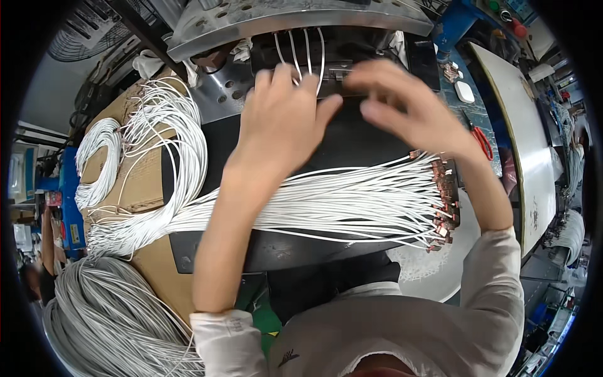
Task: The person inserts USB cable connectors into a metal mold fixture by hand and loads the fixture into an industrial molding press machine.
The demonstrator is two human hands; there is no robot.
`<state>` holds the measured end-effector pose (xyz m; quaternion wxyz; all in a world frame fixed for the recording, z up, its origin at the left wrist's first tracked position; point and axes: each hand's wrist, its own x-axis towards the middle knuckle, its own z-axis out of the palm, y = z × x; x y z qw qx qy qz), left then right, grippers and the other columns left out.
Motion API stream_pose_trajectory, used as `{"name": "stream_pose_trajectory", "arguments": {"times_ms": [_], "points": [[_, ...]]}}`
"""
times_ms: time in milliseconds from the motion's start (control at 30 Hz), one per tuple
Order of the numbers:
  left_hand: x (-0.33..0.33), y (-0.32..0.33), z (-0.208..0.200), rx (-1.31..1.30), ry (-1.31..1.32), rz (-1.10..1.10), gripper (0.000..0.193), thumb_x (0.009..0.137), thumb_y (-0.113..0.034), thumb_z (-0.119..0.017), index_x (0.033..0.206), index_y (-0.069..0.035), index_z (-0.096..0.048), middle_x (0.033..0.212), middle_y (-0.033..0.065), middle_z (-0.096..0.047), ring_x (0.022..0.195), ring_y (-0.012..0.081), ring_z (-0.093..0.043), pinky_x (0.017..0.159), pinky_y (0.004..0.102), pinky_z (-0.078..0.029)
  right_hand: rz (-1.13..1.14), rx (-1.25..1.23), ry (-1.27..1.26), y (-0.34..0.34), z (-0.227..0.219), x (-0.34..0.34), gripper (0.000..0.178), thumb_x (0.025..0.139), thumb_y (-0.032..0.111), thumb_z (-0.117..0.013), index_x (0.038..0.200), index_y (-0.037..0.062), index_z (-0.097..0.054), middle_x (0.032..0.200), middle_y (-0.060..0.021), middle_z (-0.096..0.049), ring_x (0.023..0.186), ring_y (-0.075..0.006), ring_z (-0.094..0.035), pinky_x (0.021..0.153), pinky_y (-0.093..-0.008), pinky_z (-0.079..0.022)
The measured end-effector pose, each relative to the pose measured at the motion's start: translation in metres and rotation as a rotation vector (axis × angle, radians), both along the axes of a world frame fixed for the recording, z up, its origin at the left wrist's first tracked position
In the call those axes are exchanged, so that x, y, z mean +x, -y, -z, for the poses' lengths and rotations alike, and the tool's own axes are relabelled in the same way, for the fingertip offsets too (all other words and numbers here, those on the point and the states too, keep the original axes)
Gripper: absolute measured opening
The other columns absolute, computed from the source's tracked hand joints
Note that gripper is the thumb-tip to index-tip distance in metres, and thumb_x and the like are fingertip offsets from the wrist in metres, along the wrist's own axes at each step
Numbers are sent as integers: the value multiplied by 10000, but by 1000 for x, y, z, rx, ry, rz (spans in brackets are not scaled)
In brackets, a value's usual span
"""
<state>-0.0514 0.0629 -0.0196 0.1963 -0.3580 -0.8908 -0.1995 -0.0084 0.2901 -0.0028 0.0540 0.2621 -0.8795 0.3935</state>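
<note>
Several white cables (pixel 308 53) hang down from under the metal plate of a machine (pixel 301 21). My left hand (pixel 276 119) reaches over their near ends, its thumb spread away from the fingers. The fingertips are partly hidden, and no firm grip on the cables shows. To the right of those cables my right hand (pixel 405 103) is raised and blurred, thumb and fingers apart, with nothing seen between them. Below both hands, a wide bundle of white cables (pixel 339 201) lies across a black work surface (pixel 264 251), with copper-coloured and reddish ends (pixel 445 204) at the right.
At the left, cardboard (pixel 141 182) carries a coiled white cable loop (pixel 100 163) and more loose cables. A large grey-white cable bundle (pixel 113 314) fills the lower left. Red-handled scissors (pixel 482 143) and a white rounded object (pixel 464 92) lie on the blue bench at right.
</note>
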Motion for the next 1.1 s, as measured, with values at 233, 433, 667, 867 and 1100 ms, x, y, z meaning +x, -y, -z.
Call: {"name": "stream_pose_trajectory", "arguments": {"times_ms": [233,433,667,867,1100], "points": [[202,113,66,844,1646,651,667,950,-524,-576,1223,83,-618,1137,229,-661,932,280,-653,719,353,-495,-648,-362,1242,-14,75,222,458,995,202,-618,1380,-11,-491,1244,-146,-602,1057,-240,-598,883,-340,-484],[267,122,140,1549,1766,-341,772,951,-727,-326,1090,-20,-603,884,90,-618,741,206,-563,586,332,-406,701,-1440,880,5,214,309,620,981,462,-563,1418,48,-410,1183,-94,-594,1012,-235,-570,822,-418,-483],[256,123,173,1680,1603,-551,548,982,-602,-389,1029,-87,-571,828,47,-592,697,182,-543,549,317,-383,655,-1548,865,37,220,274,657,951,591,-453,1319,48,-460,1189,-136,-574,1042,-305,-537,872,-480,-438],[250,131,175,1570,1389,-652,366,1022,-412,-455,1096,-69,-559,801,54,-606,673,182,-561,562,324,-436,385,-1586,1005,36,211,272,717,943,623,-381,1372,50,-431,1330,-166,-526,1147,-353,-513,923,-499,-408],[249,148,164,1393,1447,-604,314,1026,-350,-481,1018,-62,-607,863,69,-647,681,161,-574,563,293,-444,343,-1707,1056,47,196,255,716,971,612,-378,1412,48,-394,1375,-142,-512,1122,-334,-549,910,-461,-436]]}}
